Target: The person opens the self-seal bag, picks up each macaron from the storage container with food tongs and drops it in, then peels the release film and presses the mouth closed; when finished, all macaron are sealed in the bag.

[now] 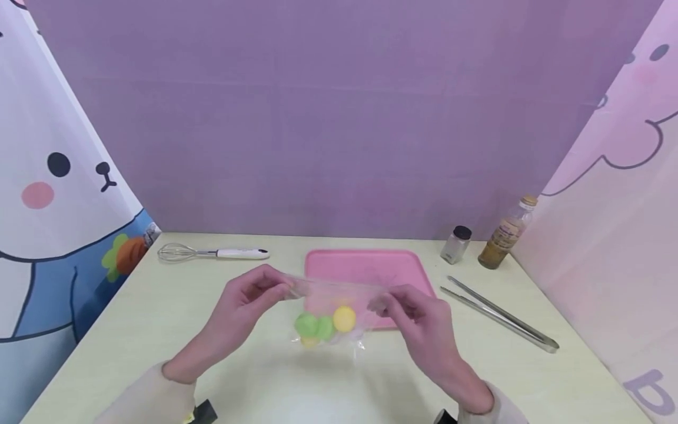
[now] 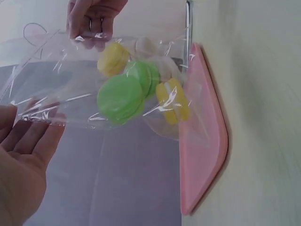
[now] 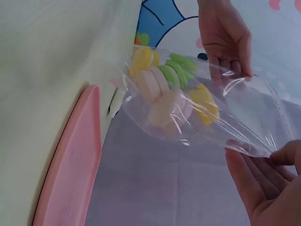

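Note:
A clear plastic bag [image 1: 331,294] hangs between my two hands, in front of and above the pink tray [image 1: 365,263]. My left hand [image 1: 241,303] pinches its upper left corner between thumb and fingers. At the upper right corner, my right hand [image 1: 418,327] pinches the film the same way. Inside the bag, macarons lie bunched at the bottom: green macarons [image 2: 121,98], yellow macarons [image 2: 172,100] and pale pinkish macarons [image 3: 170,109]. The wrist views show the bag's lower end hanging beside the tray's edge.
A whisk [image 1: 212,253] with a white handle lies at the back left. To the right are metal tongs [image 1: 500,315], a small black-capped jar [image 1: 456,245] and a corked bottle [image 1: 505,235] of brown contents. Purple cloth [image 1: 339,118] stands behind the table.

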Demonstrator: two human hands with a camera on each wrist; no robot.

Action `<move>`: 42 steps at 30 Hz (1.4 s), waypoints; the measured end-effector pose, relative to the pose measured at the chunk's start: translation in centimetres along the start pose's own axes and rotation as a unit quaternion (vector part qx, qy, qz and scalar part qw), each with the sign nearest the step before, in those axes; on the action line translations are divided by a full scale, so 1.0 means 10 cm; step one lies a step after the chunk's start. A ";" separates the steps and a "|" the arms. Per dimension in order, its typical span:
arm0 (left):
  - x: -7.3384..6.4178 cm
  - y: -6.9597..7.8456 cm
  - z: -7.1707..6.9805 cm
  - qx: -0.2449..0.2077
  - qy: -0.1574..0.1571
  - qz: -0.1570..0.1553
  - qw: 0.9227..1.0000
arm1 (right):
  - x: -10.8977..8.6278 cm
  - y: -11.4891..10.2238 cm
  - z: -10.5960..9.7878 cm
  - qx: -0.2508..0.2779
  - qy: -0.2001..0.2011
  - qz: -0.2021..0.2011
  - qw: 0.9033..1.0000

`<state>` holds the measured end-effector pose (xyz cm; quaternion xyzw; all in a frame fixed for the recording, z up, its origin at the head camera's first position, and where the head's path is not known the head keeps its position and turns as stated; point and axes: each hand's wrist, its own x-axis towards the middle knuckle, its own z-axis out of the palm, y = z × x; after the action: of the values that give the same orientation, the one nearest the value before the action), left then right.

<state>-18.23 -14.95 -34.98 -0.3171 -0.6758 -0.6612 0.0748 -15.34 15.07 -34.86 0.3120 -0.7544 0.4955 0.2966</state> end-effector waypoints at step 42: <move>-0.17 -0.49 0.52 -0.124 0.041 -0.222 0.966 | -0.27 0.27 -0.02 0.138 0.044 0.326 0.934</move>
<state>-17.81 -10.27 -40.63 -0.1381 -0.6382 -0.7524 -0.0862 -15.71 16.61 -38.32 0.0650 -0.7251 0.6773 0.1059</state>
